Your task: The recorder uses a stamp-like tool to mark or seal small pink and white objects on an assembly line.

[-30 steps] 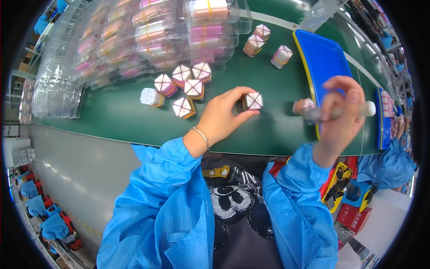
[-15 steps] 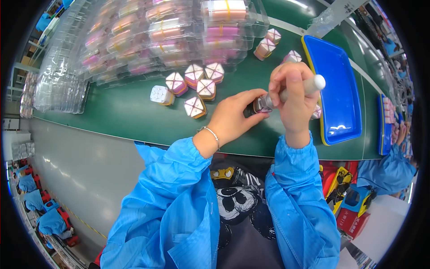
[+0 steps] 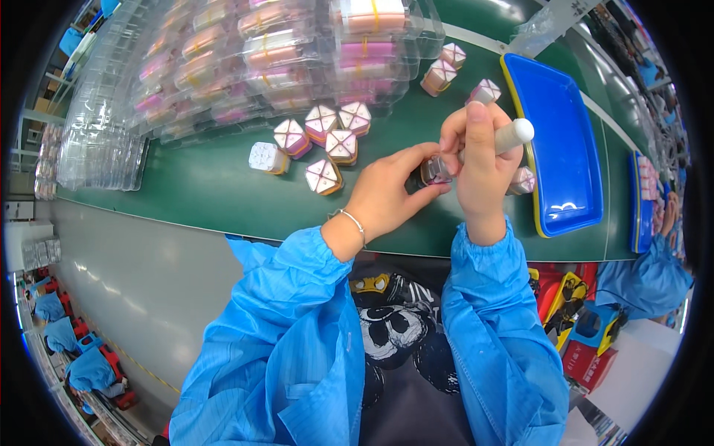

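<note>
My left hand (image 3: pixel 393 192) pinches a small pink-and-white box (image 3: pixel 433 171) by its side, just above the green belt (image 3: pixel 208 189). My right hand (image 3: pixel 476 160) grips a white cylindrical tool (image 3: pixel 515 134) and presses its lower end against that same box. Both hands meet over the belt, left of a blue tray (image 3: pixel 558 141). Several more of the small boxes (image 3: pixel 327 145) lie in a loose cluster on the belt, left of my hands. Another small box (image 3: pixel 522 180) sits partly hidden behind my right hand.
Stacks of clear plastic trays filled with pink boxes (image 3: pixel 290 52) line the far side of the belt. Empty clear trays (image 3: pixel 100 141) are piled at the left. Another person's blue sleeve (image 3: pixel 654 260) shows at the right, by a second blue tray (image 3: pixel 641 208).
My right hand swung in from the right with the white tool and met my left hand. The box was lifted off the belt and both hands now work on it together.
</note>
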Tool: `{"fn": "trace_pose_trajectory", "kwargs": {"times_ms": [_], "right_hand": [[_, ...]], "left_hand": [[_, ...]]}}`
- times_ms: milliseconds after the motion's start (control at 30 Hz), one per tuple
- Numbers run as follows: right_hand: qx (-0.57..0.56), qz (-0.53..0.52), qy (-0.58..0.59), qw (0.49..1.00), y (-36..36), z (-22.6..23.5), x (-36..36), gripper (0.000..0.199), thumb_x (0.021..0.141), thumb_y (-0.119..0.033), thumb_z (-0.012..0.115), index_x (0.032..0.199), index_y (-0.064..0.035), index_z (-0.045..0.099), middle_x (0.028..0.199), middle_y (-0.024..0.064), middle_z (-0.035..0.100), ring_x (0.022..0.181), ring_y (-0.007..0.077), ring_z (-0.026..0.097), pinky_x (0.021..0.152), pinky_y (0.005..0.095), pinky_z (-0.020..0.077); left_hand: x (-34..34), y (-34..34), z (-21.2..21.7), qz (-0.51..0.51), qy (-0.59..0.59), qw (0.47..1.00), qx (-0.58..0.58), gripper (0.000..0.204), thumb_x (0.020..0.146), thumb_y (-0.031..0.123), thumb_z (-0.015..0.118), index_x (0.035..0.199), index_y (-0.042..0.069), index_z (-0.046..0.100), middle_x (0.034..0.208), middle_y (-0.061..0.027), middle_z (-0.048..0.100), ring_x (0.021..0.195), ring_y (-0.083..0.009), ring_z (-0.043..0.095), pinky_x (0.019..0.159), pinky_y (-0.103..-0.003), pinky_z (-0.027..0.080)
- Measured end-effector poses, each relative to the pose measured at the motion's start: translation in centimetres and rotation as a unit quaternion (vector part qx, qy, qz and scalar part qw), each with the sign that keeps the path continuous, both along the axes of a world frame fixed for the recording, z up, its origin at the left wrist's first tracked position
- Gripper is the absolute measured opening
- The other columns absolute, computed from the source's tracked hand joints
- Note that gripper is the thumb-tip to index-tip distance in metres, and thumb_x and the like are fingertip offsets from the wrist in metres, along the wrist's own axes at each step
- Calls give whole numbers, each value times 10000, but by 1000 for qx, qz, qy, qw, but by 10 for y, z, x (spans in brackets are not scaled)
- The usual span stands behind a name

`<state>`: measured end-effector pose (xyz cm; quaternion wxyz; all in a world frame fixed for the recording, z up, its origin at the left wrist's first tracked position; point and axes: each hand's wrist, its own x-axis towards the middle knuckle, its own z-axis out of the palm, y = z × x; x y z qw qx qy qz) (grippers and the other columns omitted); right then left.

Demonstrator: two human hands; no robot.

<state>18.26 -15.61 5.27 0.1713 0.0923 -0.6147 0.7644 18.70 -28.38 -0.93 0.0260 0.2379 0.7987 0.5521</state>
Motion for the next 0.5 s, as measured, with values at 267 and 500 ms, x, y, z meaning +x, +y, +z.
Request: {"fn": "trace_pose_trajectory", "kwargs": {"times_ms": [267,500], "right_hand": [[-3,-9,-2,1000,0,-3,1,332,1011,-205,565,720,-57,503,624,16,550,488,22,401,431,213,289],[-2,2,23,1000,2,-7,0,306,1015,-206,552,752,-59,507,655,32,564,482,33,418,428,206,306]], "left_hand": [[1,-2,-2,-11,26,1000,-2,498,799,192,773,1219,26,563,1100,-187,664,1014,-363,651,846,-392,527],[-2,-2,0,-21,-2,999,-43,470,817,208,762,1213,56,557,1104,-177,663,1000,-355,649,836,-382,526]]}}
